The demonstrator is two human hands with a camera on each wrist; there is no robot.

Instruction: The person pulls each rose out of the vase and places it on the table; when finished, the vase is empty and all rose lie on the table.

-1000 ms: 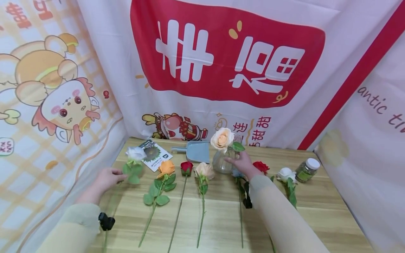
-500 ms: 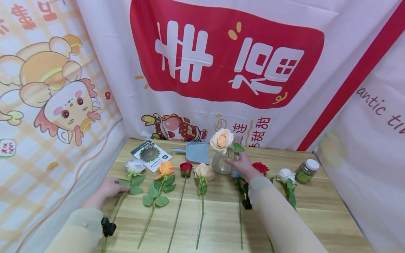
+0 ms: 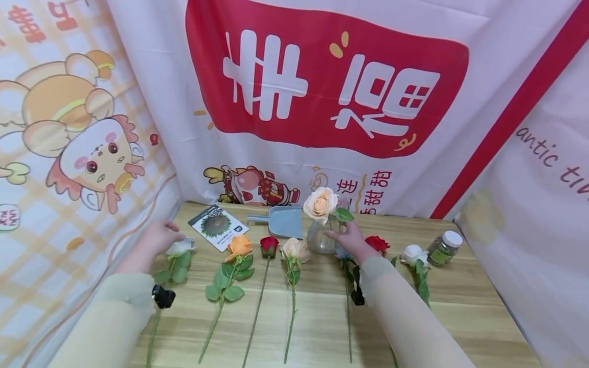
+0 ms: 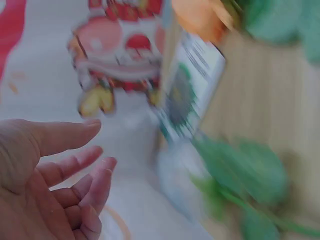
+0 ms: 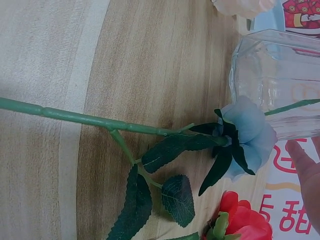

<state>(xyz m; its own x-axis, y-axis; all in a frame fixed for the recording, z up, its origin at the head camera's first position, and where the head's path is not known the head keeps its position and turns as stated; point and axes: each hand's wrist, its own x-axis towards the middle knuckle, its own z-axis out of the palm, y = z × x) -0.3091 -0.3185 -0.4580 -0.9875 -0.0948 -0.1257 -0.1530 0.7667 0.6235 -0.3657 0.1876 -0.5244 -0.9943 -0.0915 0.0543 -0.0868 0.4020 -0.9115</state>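
Observation:
My left hand (image 3: pixel 155 241) hovers by the head of a bluish-white rose (image 3: pixel 181 248) lying at the table's left side. In the left wrist view its fingers (image 4: pixel 70 137) are loosely bent, with nothing between them and the rose apart, blurred. My right hand (image 3: pixel 352 239) holds the side of a clear glass vase (image 3: pixel 320 243). A peach rose (image 3: pixel 320 205) stands in the vase, its stem visible through the glass in the right wrist view. Below the right hand lies a pale blue rose (image 5: pixel 247 132), partly hidden by the forearm in the head view.
An orange rose (image 3: pixel 240 248), a dark red rose (image 3: pixel 269 247) and a cream rose (image 3: pixel 295 250) lie in the middle. To the right are a red rose (image 3: pixel 377 244), a white rose (image 3: pixel 415 254) and a lidded jar (image 3: pixel 444 249). A blue dustpan (image 3: pixel 285 222) and a printed packet (image 3: pixel 217 227) lie behind.
My left hand had the bluish-white rose, laid it down at the left and let go, then moved up off it. The rose now lies further left. The right hand stays on the vase.

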